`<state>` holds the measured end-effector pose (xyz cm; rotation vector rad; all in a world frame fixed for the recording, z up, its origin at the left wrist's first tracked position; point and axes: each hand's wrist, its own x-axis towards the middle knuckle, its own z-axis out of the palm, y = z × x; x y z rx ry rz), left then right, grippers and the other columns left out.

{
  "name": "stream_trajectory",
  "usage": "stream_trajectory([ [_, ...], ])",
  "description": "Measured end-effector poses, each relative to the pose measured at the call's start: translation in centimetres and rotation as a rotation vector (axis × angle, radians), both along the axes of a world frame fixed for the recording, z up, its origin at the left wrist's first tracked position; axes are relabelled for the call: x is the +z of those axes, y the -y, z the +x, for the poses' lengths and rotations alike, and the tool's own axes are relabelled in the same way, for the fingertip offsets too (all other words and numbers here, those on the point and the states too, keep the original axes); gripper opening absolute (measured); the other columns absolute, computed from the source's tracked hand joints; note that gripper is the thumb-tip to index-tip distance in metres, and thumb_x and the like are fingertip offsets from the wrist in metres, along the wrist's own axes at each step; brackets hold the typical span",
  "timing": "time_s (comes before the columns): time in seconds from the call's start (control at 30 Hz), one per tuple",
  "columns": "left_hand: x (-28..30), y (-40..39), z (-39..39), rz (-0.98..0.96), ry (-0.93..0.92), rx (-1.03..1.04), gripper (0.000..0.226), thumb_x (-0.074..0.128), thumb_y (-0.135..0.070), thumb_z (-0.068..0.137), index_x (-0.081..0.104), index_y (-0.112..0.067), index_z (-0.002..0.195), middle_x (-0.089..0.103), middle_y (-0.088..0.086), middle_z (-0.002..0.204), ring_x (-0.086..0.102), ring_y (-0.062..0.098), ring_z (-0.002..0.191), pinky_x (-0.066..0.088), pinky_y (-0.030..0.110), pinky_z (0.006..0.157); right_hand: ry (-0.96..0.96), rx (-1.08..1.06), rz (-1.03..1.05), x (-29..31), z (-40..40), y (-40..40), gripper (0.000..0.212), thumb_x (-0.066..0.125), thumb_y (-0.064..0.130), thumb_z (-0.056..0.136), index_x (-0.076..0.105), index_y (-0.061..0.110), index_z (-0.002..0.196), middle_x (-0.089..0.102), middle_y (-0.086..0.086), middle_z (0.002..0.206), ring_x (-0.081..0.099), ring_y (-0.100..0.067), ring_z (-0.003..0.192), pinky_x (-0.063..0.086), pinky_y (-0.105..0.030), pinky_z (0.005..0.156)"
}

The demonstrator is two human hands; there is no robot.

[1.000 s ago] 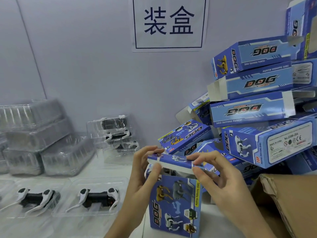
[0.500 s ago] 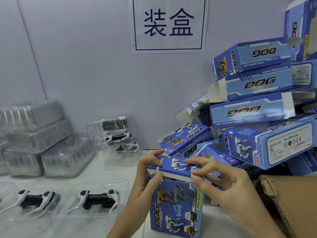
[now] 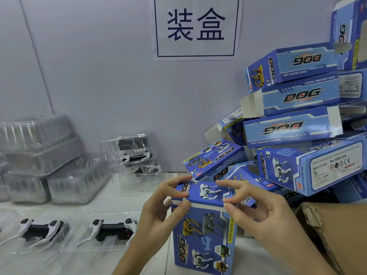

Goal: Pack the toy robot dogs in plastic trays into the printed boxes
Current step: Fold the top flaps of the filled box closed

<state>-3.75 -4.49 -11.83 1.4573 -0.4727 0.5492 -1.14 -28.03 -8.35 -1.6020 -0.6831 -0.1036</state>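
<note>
Since a moment before, both hands' grip had pressed the top flap nearly flat: left hand [image 3: 158,211] and right hand [image 3: 256,209] pinched the upright printed box [image 3: 202,241] on the worktop [image 3: 123,195], two trayed dogs [image 3: 79,230] left unpacked.

We see blue box [image 3: 203,237] upright at tabletop [image 3: 123,195] front edge. Left hand [image 3: 158,207] and right hand [image 3: 256,207] pinch its top flap [image 3: 206,192] at either end. Two toy dogs in trays [image 3: 73,230] lie flat front-left. Clear tray stacks [image 3: 39,159] back-left. Box pile [image 3: 297,126] back-right. Cardboard carton [image 3: 337,235] front-right corner.
</note>
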Motion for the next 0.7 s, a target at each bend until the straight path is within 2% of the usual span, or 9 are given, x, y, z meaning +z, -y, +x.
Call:
stream_trajectory([
  [0.07,-0.1,-0.2,0.2,0.025,0.015,-0.002,0.023,0.075,-0.041,0.095,0.068,-0.02,0.102,0.06,0.011,0.146,0.052,0.035,0.141,0.062,0.052,0.086,0.022,-0.01,-0.021,0.2,-0.1,0.2,0.009,0.076,0.024,0.081,0.072,0.016,0.08,0.07,0.014,0.132,0.069,-0.014,0.12,0.053,-0.024,0.101],
  [0.2,-0.3,-0.7,0.5,0.147,0.092,0.041,0.016,0.069,-0.038,0.1,0.067,-0.023,0.106,0.058,0.011,0.149,0.046,0.035,0.146,0.062,0.049,0.087,0.18,-0.069,-0.153,0.4,-0.3,0.6,0.007,0.074,0.026,0.085,0.074,0.019,0.086,0.066,0.025,0.134,0.052,0.001,0.138,0.05,-0.021,0.103],
  [0.27,-0.4,-1.0,0.8,0.245,0.158,0.11,0.015,0.066,-0.039,0.102,0.066,-0.026,0.109,0.058,0.006,0.15,0.042,0.032,0.15,0.059,0.051,0.091,0.234,-0.101,-0.215,0.1,-0.4,0.6,0.012,0.076,0.029,0.086,0.071,0.02,0.092,0.066,0.029,0.131,0.053,0.005,0.135,0.05,-0.021,0.102],
  [0.33,-0.5,-1.0,0.9,0.302,0.199,0.154,0.015,0.065,-0.041,0.103,0.064,-0.028,0.111,0.06,0.003,0.148,0.043,0.03,0.15,0.057,0.055,0.094,0.233,-0.108,-0.256,-0.5,-0.7,0.3,0.028,0.082,0.034,0.081,0.067,0.021,0.102,0.065,0.032,0.131,0.056,0.007,0.13,0.049,-0.018,0.103],
  [0.43,-0.9,-0.6,0.9,0.296,0.195,0.12,0.019,0.066,-0.036,0.103,0.062,-0.031,0.12,0.063,0.0,0.143,0.045,0.026,0.148,0.055,0.043,0.103,0.377,-0.2,-0.323,-1.4,-0.9,-0.4,0.042,0.08,0.03,0.084,0.068,0.032,0.124,0.063,0.029,0.135,0.055,0.007,0.13,0.047,-0.015,0.104],
  [0.5,-1.2,-0.3,0.8,0.261,0.156,0.093,0.025,0.067,-0.037,0.101,0.06,-0.032,0.124,0.061,0.0,0.146,0.042,0.024,0.151,0.053,0.035,0.105,0.469,-0.248,-0.306,-1.7,-0.9,-0.8,0.044,0.078,0.022,0.086,0.07,0.034,0.128,0.064,0.023,0.136,0.054,0.004,0.133,0.041,-0.013,0.108],
  [0.53,-1.2,-0.1,0.9,0.223,0.125,0.073,0.026,0.068,-0.037,0.1,0.062,-0.03,0.124,0.061,0.002,0.146,0.04,0.024,0.152,0.053,0.036,0.105,0.474,-0.254,-0.286,-1.7,-0.9,-0.9,0.044,0.078,0.019,0.086,0.071,0.034,0.127,0.065,0.021,0.136,0.054,0.002,0.134,0.04,-0.013,0.109],
  [0.63,-1.2,-0.2,1.0,0.134,0.032,0.02,0.027,0.073,-0.036,0.098,0.066,-0.023,0.121,0.06,0.007,0.148,0.038,0.023,0.153,0.054,0.054,0.104,0.441,-0.254,-0.252,-1.7,-0.8,-1.2,0.041,0.078,0.019,0.085,0.073,0.036,0.122,0.065,0.024,0.134,0.054,0.0,0.135,0.04,-0.015,0.111],
  [0.7,-1.1,-0.6,1.0,0.103,-0.009,-0.016,0.025,0.075,-0.033,0.097,0.068,-0.021,0.118,0.061,0.008,0.147,0.038,0.022,0.153,0.051,0.06,0.103,0.425,-0.259,-0.243,-1.7,-1.0,-1.4,0.038,0.077,0.021,0.084,0.074,0.035,0.119,0.065,0.027,0.133,0.053,0.0,0.135,0.039,-0.015,0.111],
])
